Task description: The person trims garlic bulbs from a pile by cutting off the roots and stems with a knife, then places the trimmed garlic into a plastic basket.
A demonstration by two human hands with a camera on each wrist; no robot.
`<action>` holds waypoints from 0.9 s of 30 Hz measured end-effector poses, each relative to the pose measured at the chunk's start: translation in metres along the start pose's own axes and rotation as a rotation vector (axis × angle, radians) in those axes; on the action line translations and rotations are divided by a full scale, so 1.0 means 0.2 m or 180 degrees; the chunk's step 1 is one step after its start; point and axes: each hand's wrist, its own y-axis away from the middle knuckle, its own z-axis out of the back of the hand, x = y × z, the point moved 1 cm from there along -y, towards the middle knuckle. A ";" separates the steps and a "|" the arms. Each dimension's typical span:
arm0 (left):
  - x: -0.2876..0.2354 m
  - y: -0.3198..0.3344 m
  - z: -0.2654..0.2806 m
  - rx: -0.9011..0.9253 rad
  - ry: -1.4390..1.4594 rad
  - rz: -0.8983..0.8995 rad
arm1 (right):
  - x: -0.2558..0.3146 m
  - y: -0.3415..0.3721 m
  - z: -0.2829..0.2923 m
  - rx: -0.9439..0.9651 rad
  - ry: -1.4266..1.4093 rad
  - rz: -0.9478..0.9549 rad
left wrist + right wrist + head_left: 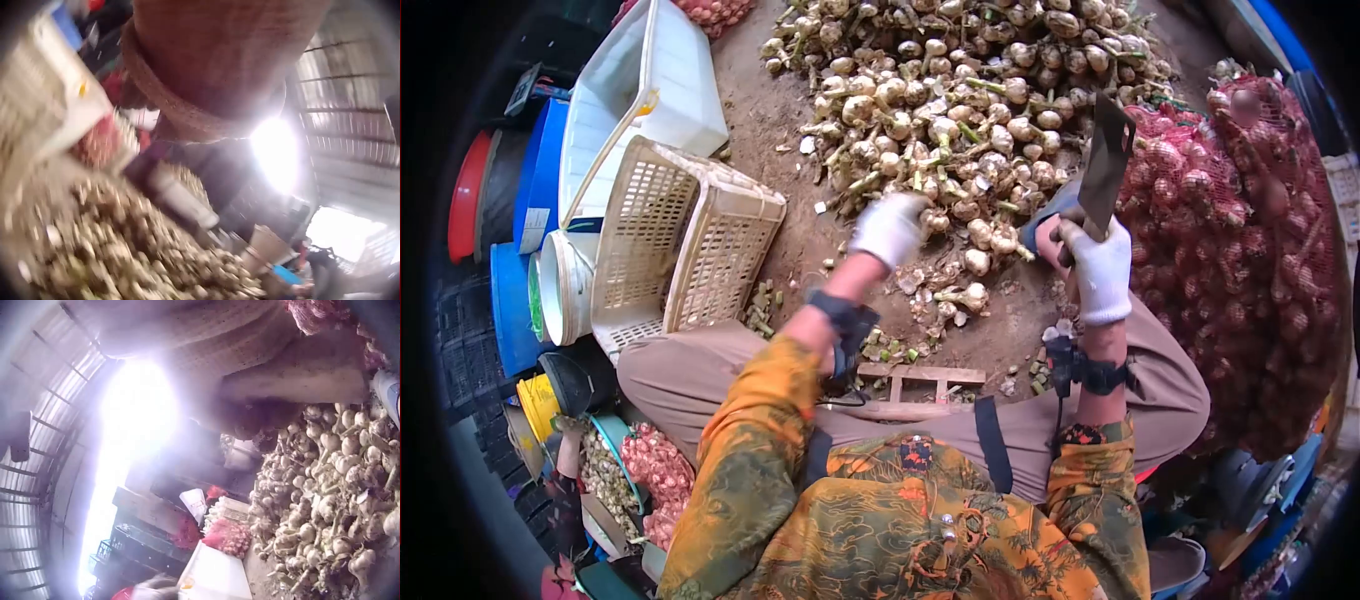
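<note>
My right hand [1100, 275], in a white glove, grips a broad-bladed knife [1108, 165] by its handle, with the blade pointing up and away from me. The left hand [890, 232], also gloved, is blurred over the near edge of a garlic pile [960, 130]; whether its fingers hold anything is unclear. Loose garlic bulbs [978, 262] lie between the two hands. In the left wrist view, part of the left hand [219, 69] is above the blurred pile [144, 244]. The right wrist view shows the knife [300, 375] beside garlic [325, 506].
Full red net bags [1230, 250] stand at the right. A beige crate [725, 255], a white tub [690, 90] and several buckets are at the left. A small wooden frame [920, 375] and cut stems [890, 352] lie on the ground between the legs.
</note>
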 end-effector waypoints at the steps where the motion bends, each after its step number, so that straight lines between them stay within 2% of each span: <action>1: -0.02 -0.05 -0.22 0.0067 -0.0235 -0.0765 | -0.02 0.00 0.01 -0.0019 0.0087 -0.0064; 2: -0.09 -0.09 -0.36 0.0151 -0.0232 -0.1119 | -0.04 0.01 0.03 -0.0057 0.0183 -0.0136; 3: -0.17 -0.14 -0.45 0.0601 -0.0336 -0.0813 | -0.03 0.02 0.04 -0.0117 0.0171 -0.0338; 7: -0.14 -0.31 -0.78 0.0899 -0.0895 -0.1060 | -0.10 -0.02 0.07 -0.0186 0.0284 -0.0322; 8: -0.16 -0.32 -0.72 0.0884 -0.0823 -0.1280 | -0.11 -0.04 0.07 -0.0208 0.0284 -0.0322; 10: -0.17 -0.32 -0.62 0.1314 -0.0832 -0.1291 | -0.12 -0.05 0.06 -0.0156 0.0198 -0.0352; 12: -0.16 -0.27 -0.53 0.1338 -0.0511 -0.0640 | -0.15 -0.04 0.04 -0.0110 0.0044 -0.0444; 15: -0.09 -0.15 -0.34 0.1519 0.1719 0.0316 | -0.35 -0.04 -0.02 0.0068 0.0532 -0.0394; 16: -0.09 -0.11 -0.31 0.1553 0.3188 0.0749 | -0.49 -0.04 -0.06 0.0166 0.0565 -0.0467; 18: -0.24 -0.01 -0.09 0.1273 0.3723 0.0705 | -0.43 0.00 -0.17 0.0363 0.0097 -0.0762; 19: -0.31 0.02 0.01 0.1259 0.3128 0.0487 | -0.46 0.00 -0.20 0.0386 0.0000 -0.0628; 20: -0.37 0.07 0.08 0.1101 0.3501 0.0330 | -0.43 0.01 -0.21 0.0423 0.0011 -0.0576; 22: -0.30 0.08 0.06 0.0839 0.2989 -0.0176 | -0.38 0.04 -0.24 0.0244 -0.0941 -0.0756; 23: -0.29 0.10 0.08 0.0793 0.2984 -0.0191 | -0.35 0.05 -0.23 0.0267 -0.0887 -0.0889; 25: -0.30 0.12 0.10 0.0549 0.2083 -0.0213 | -0.30 0.08 -0.24 0.0303 -0.1046 -0.0886; 27: -0.32 0.14 0.17 0.0608 0.2418 -0.0072 | -0.21 0.10 -0.27 0.0362 -0.1151 -0.0863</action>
